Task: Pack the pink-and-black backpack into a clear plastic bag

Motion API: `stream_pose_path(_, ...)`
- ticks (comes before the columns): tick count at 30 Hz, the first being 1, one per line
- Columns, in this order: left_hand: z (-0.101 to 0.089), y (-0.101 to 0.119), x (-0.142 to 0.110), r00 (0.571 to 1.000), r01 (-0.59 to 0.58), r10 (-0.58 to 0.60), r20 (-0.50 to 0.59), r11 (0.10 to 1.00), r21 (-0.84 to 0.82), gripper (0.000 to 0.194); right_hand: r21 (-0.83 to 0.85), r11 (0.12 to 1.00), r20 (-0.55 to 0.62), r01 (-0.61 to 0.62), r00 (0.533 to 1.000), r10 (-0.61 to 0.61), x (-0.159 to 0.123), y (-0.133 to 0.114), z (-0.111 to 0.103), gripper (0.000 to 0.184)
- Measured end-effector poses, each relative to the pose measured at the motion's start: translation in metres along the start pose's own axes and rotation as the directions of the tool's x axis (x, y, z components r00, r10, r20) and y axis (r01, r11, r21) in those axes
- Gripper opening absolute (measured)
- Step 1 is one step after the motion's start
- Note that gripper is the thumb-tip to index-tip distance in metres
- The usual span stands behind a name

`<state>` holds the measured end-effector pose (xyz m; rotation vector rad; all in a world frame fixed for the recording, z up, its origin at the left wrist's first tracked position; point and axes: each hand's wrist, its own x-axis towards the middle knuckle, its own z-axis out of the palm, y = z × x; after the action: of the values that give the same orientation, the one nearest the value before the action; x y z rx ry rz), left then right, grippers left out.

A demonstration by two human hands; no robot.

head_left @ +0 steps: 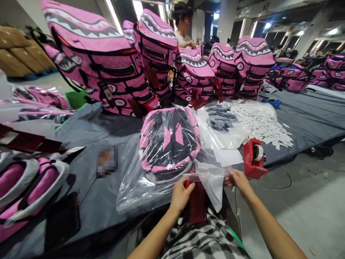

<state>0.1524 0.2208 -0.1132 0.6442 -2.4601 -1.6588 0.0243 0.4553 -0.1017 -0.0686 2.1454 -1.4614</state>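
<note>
Basically both hands are on thin film at the near edge of the table. Left hand [181, 196]: fingers closed in a pinch on the clear plastic bag [129, 192], with a bit of something red at the fingertips, too small to identify. Right hand [239, 181]: narrow pinch too, apparently on the same film, pulled out sideways; exact grip is hard to see. Dark red tag [197, 203] hangs below, between the hands. Black-and-pink backpack [155, 151] lies flat inside the plastic, just beyond the hands.

To handle this edge well, I'd keep even tension, smooth the wrinkles toward the middle, press air out gently and keep the red tag clear of any fold. Thin film could tear if yanked.

Surface: grey cloth [101, 124], red tape dispenser [250, 160] just beyond the right hand, white slips [266, 126] scattered behind it. Dark phone [64, 219] at left, beside more pink goods. Stacked pink backpacks [107, 68] along the far side.

Room: another person [185, 36] behind the stacks, cardboard boxes [32, 57] far left, bare floor [309, 201] at right, bright strip lights.
</note>
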Motion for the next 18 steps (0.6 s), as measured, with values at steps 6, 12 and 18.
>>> stream_pose_path(6, -0.016, 0.047, -0.001, 0.99, -0.129, 0.071, 0.126, 0.827, 0.547, 0.031, -0.1, 0.988, 0.042, 0.119, 0.992, -0.116, -0.016, 0.008, 0.044, 0.076)
stream_pose_path(12, -0.025, 0.064, -0.004, 0.986, -0.148, 0.057, 0.159, 0.751, 0.644, 0.041, -0.611, 0.785, -0.134, 0.104, 0.964, -0.232, 0.006, 0.007, 0.069, 0.054)
stream_pose_path(18, -0.005, 0.057, -0.008, 0.976, -0.159, 0.089, 0.199, 0.916, 0.368, 0.06, -0.775, 0.587, -0.014, 0.236, 0.921, -0.389, -0.04, 0.01, 0.041, 0.021)
